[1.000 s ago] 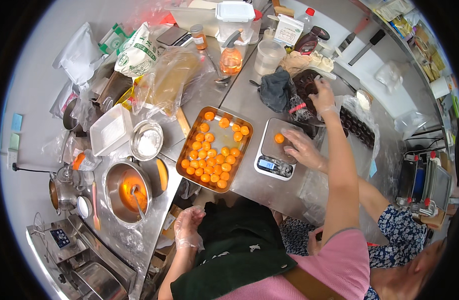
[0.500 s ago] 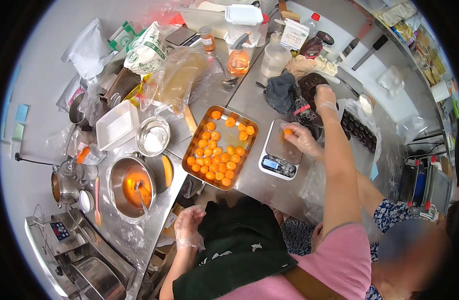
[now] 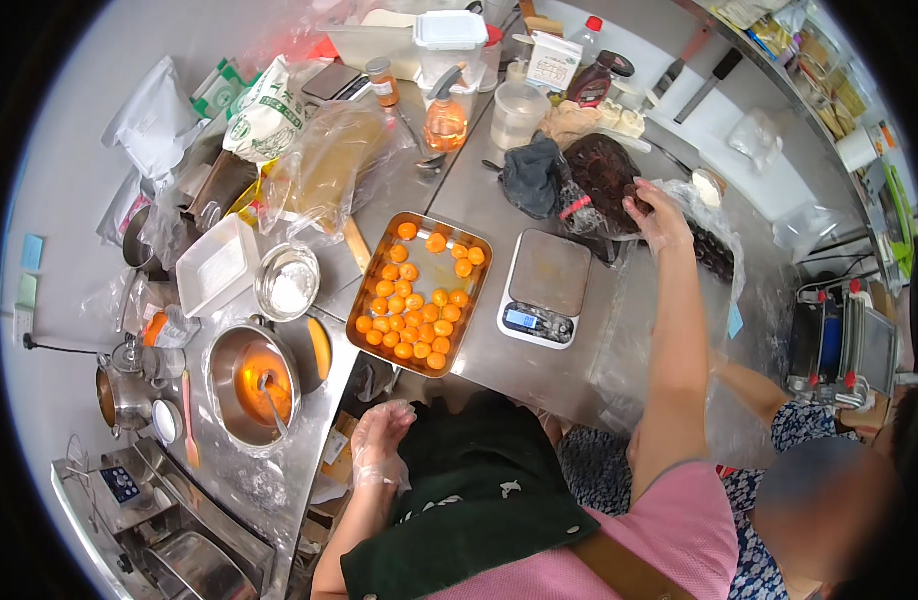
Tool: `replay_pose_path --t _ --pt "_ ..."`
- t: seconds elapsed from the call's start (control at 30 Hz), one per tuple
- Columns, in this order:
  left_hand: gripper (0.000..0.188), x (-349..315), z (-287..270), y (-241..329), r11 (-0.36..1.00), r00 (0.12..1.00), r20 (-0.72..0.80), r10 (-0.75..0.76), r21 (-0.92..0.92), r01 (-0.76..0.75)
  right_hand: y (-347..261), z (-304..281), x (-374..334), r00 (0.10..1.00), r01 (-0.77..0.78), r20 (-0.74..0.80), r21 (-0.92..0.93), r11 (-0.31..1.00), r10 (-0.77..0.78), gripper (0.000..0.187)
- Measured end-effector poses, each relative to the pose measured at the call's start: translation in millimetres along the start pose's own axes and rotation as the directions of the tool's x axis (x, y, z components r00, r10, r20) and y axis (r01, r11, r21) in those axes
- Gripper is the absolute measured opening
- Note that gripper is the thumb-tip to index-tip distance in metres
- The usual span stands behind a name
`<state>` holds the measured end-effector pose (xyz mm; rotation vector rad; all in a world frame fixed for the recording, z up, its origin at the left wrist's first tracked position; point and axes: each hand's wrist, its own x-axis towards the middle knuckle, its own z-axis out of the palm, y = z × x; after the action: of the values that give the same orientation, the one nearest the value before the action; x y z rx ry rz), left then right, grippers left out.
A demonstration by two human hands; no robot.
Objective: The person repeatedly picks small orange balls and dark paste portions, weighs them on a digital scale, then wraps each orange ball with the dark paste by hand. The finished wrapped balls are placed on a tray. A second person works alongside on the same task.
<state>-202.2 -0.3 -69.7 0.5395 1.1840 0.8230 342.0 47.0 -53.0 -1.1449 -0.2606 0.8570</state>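
Note:
In its clear plastic glove, my right hand (image 3: 661,217) reaches to the near right edge of a dark brown paste (image 3: 601,172) lying in a plastic bag. Its fingers are bent together at the paste; what is between them is hidden. My left hand (image 3: 381,445), also gloved, hangs in front of the apron with fingers loosely bent and apart, holding nothing visible. A digital kitchen scale (image 3: 551,275) stands between the paste and a gold tray (image 3: 472,330). Round orange egg yolks (image 3: 414,319) lie in the tray, with gaps toward its far side.
Behind my right hand, dark balls (image 3: 717,255) sit in rows under plastic. On the left are a steel pot (image 3: 222,395) of orange liquid and a bowl of white powder (image 3: 287,283). A spray bottle (image 3: 446,125) stands at the back. A co-worker's arm (image 3: 751,390) is at the right.
The co-worker's gloved hand, with an orange yolk, has left the scale. My right hand has drawn slightly back from the paste toward me. My left hand stays by the apron.

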Motion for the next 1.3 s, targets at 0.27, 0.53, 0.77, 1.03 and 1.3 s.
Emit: replay_pose_path --t 0.27,0.53,0.77,1.03,1.3 --pt "0.030 10 24 -2 0.998 0.996 0.083 -0.043 0.058 0.038 40 -13 -71 0.994 -0.074 0.100 0.429 0.900 0.034 0.013" --pt "0.026 6 32 -6 0.992 0.990 0.108 -0.086 0.097 0.075 76 2 -130 0.982 -0.185 0.077 0.594 0.783 0.174 0.021" --pt "0.032 9 37 -10 0.989 0.987 0.115 -0.109 0.115 0.095 100 -19 -139 0.982 -0.181 0.148 0.557 0.810 0.118 0.019" --pt "0.036 13 32 -13 0.989 0.986 0.125 -0.112 0.109 0.099 97 8 -140 0.971 -0.212 -0.027 0.370 0.905 0.238 0.011" --pt "0.035 11 28 -11 0.989 0.985 0.117 -0.124 0.092 0.114 110 24 -132 0.942 -0.264 -0.143 0.245 0.933 0.304 0.021"
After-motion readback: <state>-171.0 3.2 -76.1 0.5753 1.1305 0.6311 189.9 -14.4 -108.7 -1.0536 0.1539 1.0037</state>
